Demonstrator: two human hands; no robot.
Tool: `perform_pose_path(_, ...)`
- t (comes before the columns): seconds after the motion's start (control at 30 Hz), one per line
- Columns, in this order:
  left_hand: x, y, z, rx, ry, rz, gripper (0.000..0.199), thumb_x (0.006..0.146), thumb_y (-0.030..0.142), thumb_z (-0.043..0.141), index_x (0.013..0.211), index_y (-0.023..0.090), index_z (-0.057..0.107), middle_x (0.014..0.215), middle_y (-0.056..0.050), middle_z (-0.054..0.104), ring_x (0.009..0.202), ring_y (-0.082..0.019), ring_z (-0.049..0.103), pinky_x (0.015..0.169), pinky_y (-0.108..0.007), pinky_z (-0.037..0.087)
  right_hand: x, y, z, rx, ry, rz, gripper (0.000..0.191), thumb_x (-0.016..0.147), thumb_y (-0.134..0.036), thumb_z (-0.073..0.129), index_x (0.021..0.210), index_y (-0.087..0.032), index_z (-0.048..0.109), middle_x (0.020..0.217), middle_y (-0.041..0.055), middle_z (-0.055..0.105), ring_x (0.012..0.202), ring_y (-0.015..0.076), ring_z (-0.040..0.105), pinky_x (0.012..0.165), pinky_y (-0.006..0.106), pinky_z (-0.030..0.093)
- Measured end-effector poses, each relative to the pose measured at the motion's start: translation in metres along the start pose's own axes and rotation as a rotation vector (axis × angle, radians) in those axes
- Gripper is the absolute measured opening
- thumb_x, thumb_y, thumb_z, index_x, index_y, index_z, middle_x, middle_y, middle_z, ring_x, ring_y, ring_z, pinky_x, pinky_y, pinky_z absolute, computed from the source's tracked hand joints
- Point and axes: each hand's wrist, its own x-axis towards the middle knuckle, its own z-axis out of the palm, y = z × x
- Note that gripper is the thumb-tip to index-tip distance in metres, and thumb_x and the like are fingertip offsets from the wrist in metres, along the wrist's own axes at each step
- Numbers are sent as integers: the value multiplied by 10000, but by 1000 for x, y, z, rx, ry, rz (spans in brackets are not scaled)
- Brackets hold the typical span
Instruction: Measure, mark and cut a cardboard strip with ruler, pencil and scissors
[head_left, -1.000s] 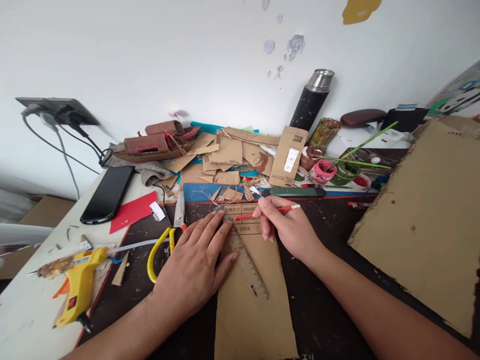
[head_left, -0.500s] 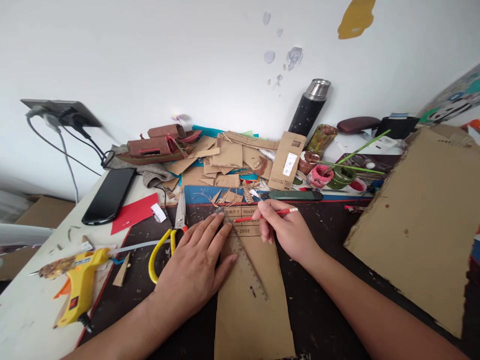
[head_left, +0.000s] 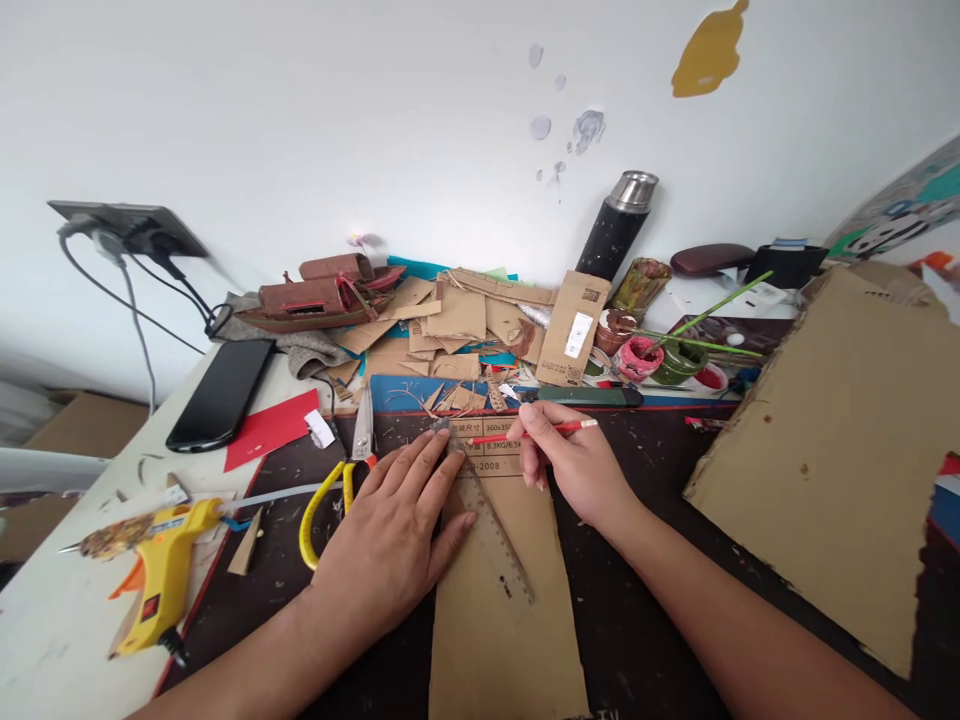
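My left hand [head_left: 394, 515] lies flat with its fingers stretched out, pressing on the upper end of a clear ruler [head_left: 495, 540]. The ruler slants across a long piece of brown cardboard [head_left: 510, 640] with printed text near its far end. In my right hand [head_left: 574, 460] is a red pencil [head_left: 491, 439], pinched between thumb and fingers. Its tip points left, close to the ruler's top edge and my left fingertips. Yellow-handled scissors [head_left: 364, 430] lie just left of my left hand, their handles partly behind it.
A yellow glue gun [head_left: 161, 570] and a black phone [head_left: 221, 395] lie on the left. Behind are cardboard scraps [head_left: 457, 310], a model boat [head_left: 300, 300], a green cutter [head_left: 589, 397], paint jars [head_left: 637, 357] and a thermos [head_left: 619, 225]. A large cardboard sheet [head_left: 832, 460] leans at right.
The view has shifted slightly, so the background sits a little lower. Both hands, the ruler and the pencil keep nearly the same places on the cardboard.
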Motion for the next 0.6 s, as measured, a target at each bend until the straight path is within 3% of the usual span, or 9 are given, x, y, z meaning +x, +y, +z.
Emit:
perform_pose_path(0.2, 1, 0, 0, -5, 16, 6, 529, 1164, 495, 402, 1520, 135, 555, 1591, -188, 620, 1457, -357, 585, 1145, -568, 502, -2, -4, 8, -40, 7, -47, 579, 947, -759, 707, 824, -193, 717, 522, -30, 603, 442, 109, 516, 438, 221, 415)
perform_pose_path(0.6, 0, 0, 3, -22, 27, 0, 515, 1145, 479, 462, 1496, 123, 590, 1599, -195, 613, 1458, -367, 584, 1155, -571, 489, 1, 6, 21, -92, 9, -55, 578, 963, -759, 685, 938, -187, 764, 750, 36, 717, 594, 141, 645, 489, 232, 459)
